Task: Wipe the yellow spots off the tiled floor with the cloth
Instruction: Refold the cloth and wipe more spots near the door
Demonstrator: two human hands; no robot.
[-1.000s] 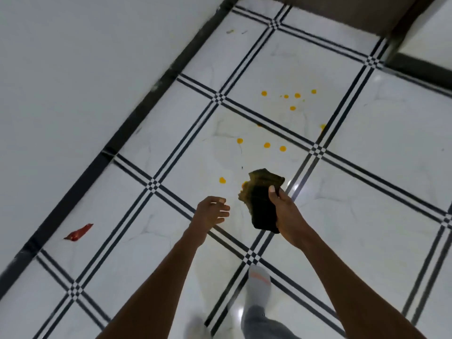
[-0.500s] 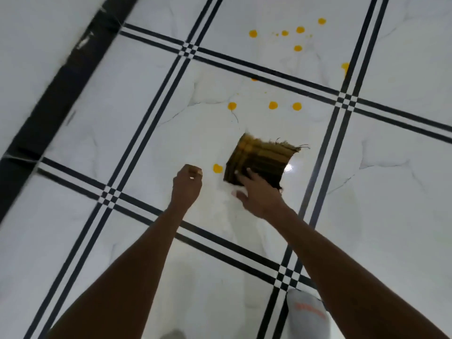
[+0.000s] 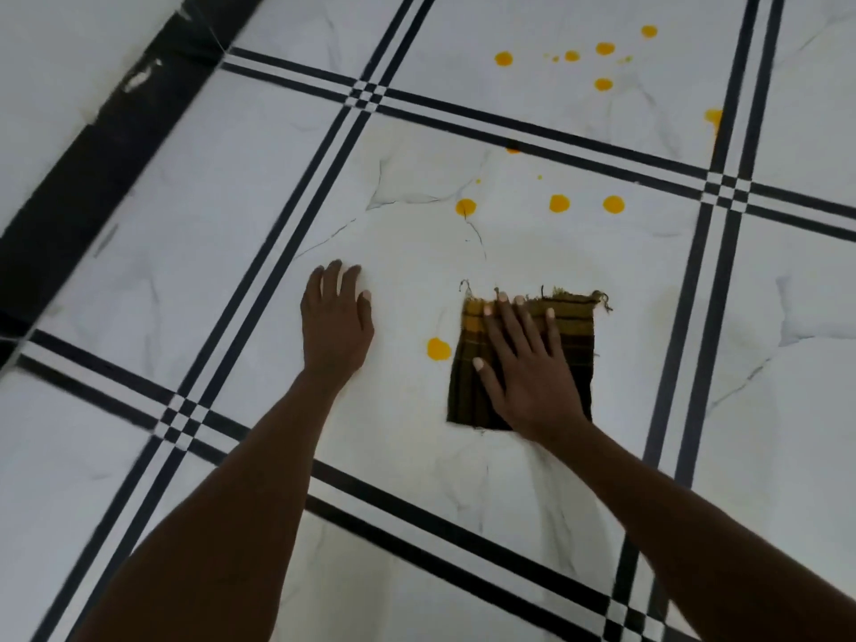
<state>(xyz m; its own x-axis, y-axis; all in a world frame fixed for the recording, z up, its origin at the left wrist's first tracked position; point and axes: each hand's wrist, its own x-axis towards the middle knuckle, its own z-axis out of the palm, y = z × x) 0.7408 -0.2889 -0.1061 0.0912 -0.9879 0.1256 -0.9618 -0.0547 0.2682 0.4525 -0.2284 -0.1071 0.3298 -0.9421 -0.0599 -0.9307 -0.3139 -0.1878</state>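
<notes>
The cloth (image 3: 567, 354), dark with yellow stripes and a frayed far edge, lies flat on the white tiled floor (image 3: 407, 252). The right hand (image 3: 525, 368) rests palm-down on it, fingers spread wide. The left hand (image 3: 336, 324) lies flat on bare tile well to the left, fingers extended and close together. One yellow spot (image 3: 438, 349) sits just beside the cloth's left edge; further spots (image 3: 559, 203) lie beyond, across two tiles.

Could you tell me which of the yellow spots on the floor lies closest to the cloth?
The lone yellow spot just off the left edge of the cloth, between the two hands. The other spots all lie farther away, past the cloth's frayed far edge.
</notes>
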